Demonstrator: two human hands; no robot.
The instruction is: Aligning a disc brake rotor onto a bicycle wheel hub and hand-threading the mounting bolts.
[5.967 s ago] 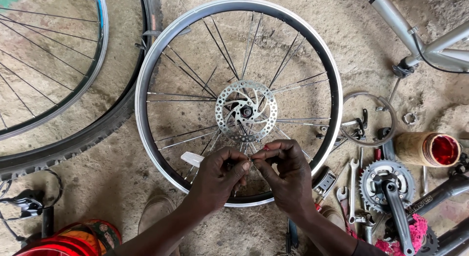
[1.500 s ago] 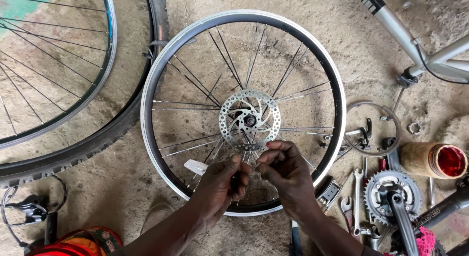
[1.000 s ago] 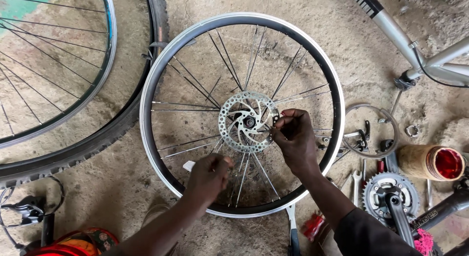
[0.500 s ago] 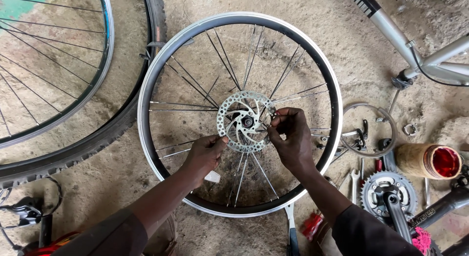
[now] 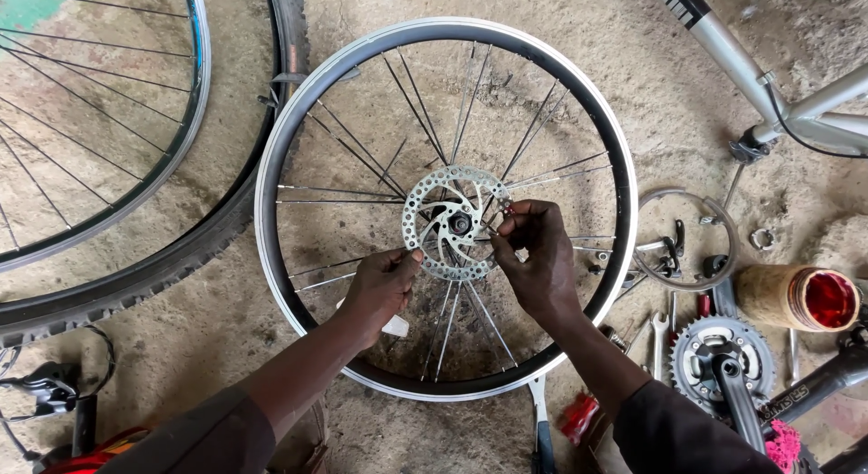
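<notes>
The wheel lies flat on the ground, its disc in the middle. The left hand pinches the disc's edge. The right hand pinches a spoke beside the disc. Tools lie nearby.

Single head view, looking steeply down from close above at a wheel on the floor.
</notes>
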